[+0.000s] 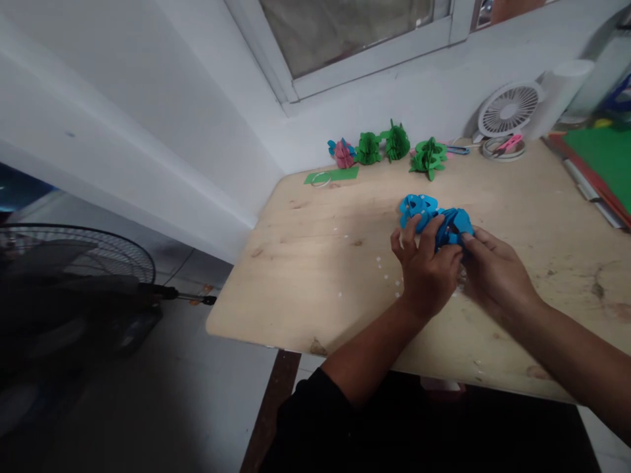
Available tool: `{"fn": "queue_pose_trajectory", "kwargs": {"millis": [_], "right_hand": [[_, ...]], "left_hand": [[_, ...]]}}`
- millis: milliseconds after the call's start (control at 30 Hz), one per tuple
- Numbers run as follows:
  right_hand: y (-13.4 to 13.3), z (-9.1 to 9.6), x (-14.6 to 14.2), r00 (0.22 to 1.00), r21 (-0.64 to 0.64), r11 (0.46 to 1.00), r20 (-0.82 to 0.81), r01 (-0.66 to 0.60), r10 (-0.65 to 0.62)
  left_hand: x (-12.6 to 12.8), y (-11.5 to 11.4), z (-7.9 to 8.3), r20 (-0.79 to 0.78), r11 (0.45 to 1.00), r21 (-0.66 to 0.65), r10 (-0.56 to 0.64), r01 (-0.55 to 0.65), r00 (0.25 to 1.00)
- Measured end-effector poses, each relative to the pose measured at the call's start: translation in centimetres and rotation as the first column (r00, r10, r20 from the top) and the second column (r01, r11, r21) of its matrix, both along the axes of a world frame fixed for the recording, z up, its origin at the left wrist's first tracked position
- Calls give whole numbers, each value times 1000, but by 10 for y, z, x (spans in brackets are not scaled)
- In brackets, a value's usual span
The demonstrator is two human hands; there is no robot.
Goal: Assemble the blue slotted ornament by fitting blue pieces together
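Note:
Both hands hold a blue folded-paper figure [454, 222] just above the wooden table [296, 263]. My left hand [428, 266] is closed on its near left side, with the fingertips bent over the paper. My right hand [497, 263] pinches its right end between thumb and fingers. A looped blue part of the paper sticks out past the left fingers. The underside of the figure is hidden by the hands. Several tiny white paper bits [386, 277] lie left of my left hand.
Along the wall stand a pink-and-blue paper figure [344, 154] and several green paper figures [397, 141]. A green strip [345, 174] with a white ring [321, 179] lies nearby. A small white fan [510, 110], tape rolls [503, 148] and green sheets [601, 154] are at right. A large floor fan [73, 253] stands left.

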State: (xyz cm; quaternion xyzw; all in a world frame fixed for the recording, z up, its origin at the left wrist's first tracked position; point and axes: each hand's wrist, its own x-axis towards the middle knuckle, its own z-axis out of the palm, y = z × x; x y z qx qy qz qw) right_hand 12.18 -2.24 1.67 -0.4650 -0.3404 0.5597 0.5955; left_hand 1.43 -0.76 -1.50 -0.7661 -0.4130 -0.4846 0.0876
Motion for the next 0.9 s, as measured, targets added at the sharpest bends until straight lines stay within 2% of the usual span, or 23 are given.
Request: {"fn": "queue_pose_trajectory", "kwargs": {"millis": [233,533,900], "right_hand": [[1,2,-1,999,28,999,-34,-27,27],[0,3,0,990,-39,999,-141,-32,26],[4,-1,5,991,-2,997,-115,-74,73]], "left_hand": [[1,0,-6,55,999,-23,-37,38,998],[1,2,-6,78,987,-115,-105,114,991],[2,2,-7,43,990,-85,-113,116,993]]}}
